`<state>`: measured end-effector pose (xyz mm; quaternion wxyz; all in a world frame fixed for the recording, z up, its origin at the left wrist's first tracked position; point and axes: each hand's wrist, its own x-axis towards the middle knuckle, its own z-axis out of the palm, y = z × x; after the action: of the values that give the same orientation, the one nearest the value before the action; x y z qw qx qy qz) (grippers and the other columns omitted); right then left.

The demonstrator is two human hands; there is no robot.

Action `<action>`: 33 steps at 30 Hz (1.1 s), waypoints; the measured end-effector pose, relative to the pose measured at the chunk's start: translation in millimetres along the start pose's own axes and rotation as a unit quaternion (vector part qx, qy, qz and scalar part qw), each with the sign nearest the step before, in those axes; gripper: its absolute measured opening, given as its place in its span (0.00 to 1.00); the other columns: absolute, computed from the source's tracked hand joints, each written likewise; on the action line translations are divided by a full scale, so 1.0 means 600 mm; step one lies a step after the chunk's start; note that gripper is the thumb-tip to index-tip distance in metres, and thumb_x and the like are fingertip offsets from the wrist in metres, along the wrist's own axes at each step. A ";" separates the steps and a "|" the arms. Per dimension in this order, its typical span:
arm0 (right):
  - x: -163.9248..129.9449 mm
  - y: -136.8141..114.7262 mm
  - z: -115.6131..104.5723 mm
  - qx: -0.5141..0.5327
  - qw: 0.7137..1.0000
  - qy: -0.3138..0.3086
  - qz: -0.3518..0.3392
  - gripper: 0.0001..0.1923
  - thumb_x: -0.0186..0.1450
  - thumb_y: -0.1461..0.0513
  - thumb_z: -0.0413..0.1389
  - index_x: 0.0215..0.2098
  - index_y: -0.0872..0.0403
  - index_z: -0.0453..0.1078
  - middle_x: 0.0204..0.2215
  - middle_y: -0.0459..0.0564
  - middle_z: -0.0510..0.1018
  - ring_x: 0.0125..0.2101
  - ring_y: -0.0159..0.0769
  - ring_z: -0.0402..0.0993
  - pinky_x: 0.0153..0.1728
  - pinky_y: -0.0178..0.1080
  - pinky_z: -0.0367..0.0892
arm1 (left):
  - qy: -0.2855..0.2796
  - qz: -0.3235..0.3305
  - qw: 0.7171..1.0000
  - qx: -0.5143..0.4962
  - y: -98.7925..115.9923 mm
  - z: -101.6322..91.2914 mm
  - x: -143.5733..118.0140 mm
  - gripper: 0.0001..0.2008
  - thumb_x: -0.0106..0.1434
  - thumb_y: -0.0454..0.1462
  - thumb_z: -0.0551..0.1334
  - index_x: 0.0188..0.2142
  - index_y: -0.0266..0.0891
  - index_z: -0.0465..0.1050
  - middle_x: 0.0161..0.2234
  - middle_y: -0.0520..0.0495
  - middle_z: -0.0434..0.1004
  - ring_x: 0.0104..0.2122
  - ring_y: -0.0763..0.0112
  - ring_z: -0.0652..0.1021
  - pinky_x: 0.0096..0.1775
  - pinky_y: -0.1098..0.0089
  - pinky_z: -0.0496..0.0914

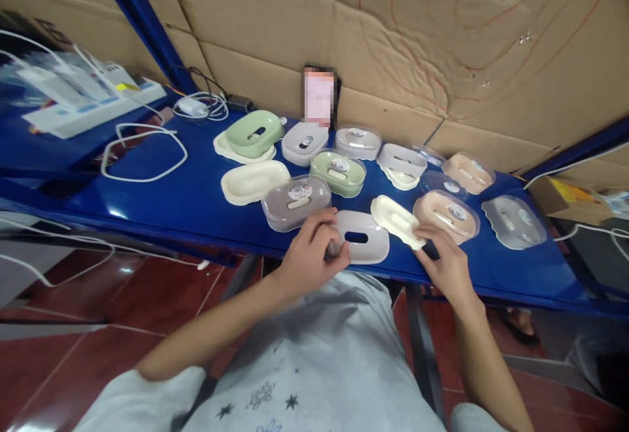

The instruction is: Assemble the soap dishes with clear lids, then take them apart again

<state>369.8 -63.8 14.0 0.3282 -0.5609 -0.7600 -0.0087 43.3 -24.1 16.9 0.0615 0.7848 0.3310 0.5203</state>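
My left hand (318, 248) grips the left end of a pale grey soap dish (371, 248) with an oval slot in its floor. My right hand (446, 263) pinches the near right end of a cream, wavy-edged tray (396, 217), which is tilted just right of the grey dish. Behind my left hand sits a grey soap box (280, 206) under a clear lid. A peach soap box (445, 216), lidded too, stands just beyond my right hand. Another cream tray (255, 181) lies farther left.
Green dishes (268, 134) and several lidded boxes fill the back of the blue table (196, 212). A phone (319, 96) leans on the cardboard wall. At left are a power strip (93, 107) and a looped white cable (142, 178). A clear-lidded grey box (515, 222) stands at right.
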 end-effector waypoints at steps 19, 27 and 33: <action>-0.001 -0.018 0.004 0.035 0.995 -0.097 0.003 0.23 0.76 0.52 0.59 0.66 0.42 0.66 0.69 0.58 0.70 0.69 0.56 0.70 0.68 0.63 0.71 | -0.100 0.068 0.992 -0.030 -0.001 0.000 0.027 0.11 0.75 0.45 0.67 0.47 0.42 0.71 0.49 0.41 0.78 0.60 0.54 0.80 0.60 0.52 0.79; 0.018 -0.015 0.006 0.021 0.996 -0.083 -0.013 0.34 0.74 0.50 0.62 0.75 0.39 0.59 0.79 0.55 0.54 0.76 0.59 0.57 0.72 0.66 0.63 | -0.260 0.059 0.963 -0.022 -0.019 0.090 0.090 0.10 0.77 0.45 0.62 0.47 0.41 0.70 0.53 0.39 0.77 0.64 0.52 0.75 0.68 0.47 0.70; 0.015 -0.020 0.020 0.008 0.996 -0.079 -0.034 0.26 0.76 0.52 0.60 0.70 0.40 0.70 0.72 0.54 0.70 0.71 0.57 0.67 0.70 0.65 0.67 | -0.304 0.081 0.949 -0.011 -0.033 0.084 0.076 0.09 0.75 0.37 0.65 0.53 0.43 0.71 0.59 0.40 0.77 0.71 0.54 0.69 0.71 0.48 0.66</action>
<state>352.4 -55.9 13.4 0.2715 -0.5311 -0.8020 0.0304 88.3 30.2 20.8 0.1251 0.9293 0.2260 0.2640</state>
